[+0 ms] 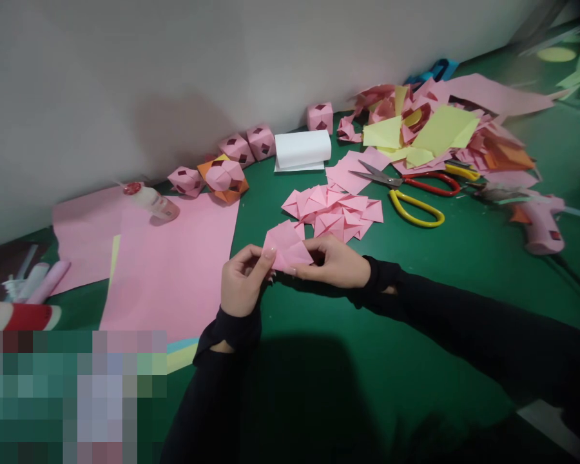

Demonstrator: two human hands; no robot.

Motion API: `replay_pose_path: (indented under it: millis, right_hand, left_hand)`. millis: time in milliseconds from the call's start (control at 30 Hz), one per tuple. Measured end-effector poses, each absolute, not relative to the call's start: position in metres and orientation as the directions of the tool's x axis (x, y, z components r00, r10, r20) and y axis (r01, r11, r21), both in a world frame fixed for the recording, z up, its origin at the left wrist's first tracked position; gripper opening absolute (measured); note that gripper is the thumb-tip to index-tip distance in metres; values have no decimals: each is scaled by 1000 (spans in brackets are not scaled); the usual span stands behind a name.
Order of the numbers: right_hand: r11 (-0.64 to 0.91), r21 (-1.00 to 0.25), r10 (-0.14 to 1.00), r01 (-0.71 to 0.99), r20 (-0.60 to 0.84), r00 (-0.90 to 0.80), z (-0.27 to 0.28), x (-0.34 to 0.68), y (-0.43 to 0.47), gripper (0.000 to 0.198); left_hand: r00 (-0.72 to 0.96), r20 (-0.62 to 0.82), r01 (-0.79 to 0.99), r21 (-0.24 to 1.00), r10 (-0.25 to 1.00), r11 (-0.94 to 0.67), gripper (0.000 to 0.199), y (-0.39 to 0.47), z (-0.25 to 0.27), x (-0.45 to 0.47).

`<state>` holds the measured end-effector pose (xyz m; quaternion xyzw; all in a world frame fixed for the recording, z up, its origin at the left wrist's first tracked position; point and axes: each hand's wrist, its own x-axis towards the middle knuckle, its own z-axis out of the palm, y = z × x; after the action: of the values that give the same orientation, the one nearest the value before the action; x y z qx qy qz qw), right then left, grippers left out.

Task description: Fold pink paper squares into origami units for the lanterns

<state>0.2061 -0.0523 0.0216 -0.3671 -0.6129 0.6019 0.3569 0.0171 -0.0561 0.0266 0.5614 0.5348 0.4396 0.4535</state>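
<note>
Between my two hands is a small folded piece of pink paper [286, 245]. My left hand [244, 277] pinches its left edge, thumb on top. My right hand [336, 263] grips the right side, with some fingers hidden behind the paper. Just beyond lies a pile of folded pink paper pieces [336, 212] on the green table [299, 367]. Scissors [401, 183] with one red and one yellow handle lie open to the right of that pile, their blades over a flat pink sheet [343, 171].
Large pink sheets [174, 270] lie at left, with a small drink bottle [152, 201] on them. Several folded paper balls [234, 149] and a white paper roll [303, 149] line the wall. Paper scraps [444, 132] heap at back right, near a pink glue gun [541, 219].
</note>
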Motion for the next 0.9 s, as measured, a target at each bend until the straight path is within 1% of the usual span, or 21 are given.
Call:
replay_pose_path:
  millis: [100, 200, 267, 367, 500, 633, 767, 900]
  right_hand:
    - [-62, -997, 921, -44, -40, -388, 23, 206, -50, 29]
    - [-101, -986, 944, -134, -52, -326, 23, 206, -47, 33]
    - [-96, -987, 943, -129, -49, -329, 23, 206, -47, 33]
    - [-55, -996, 933, -74, -25, -359, 22, 207, -48, 34]
    - [0, -997, 926, -78, 29, -377, 21, 208, -51, 35]
    - [-13, -999, 909, -46, 7, -418, 22, 207, -51, 36]
    - [-56, -994, 911, -97, -11, -411, 23, 207, -48, 36]
    - [-78, -981, 934, -180, -10, -356, 22, 209, -45, 38]
  left_hand:
    - [67, 36, 218, 975, 997, -50, 30, -57, 27, 19]
    - [91, 25, 247, 968, 996, -47, 24, -59, 29, 21]
    - [93, 5, 250, 968, 996, -28, 23, -60, 31, 23]
    - [91, -5, 226, 974, 996, -16, 24, -60, 33, 23]
    - [100, 3, 215, 976, 995, -24, 22, -59, 34, 23]
    - [52, -9, 184, 983, 999, -1, 23, -56, 31, 20]
    - [24, -30, 137, 990, 999, 27, 25, -55, 27, 17]
    - [3, -25, 129, 991, 1000, 24, 23, -55, 26, 14]
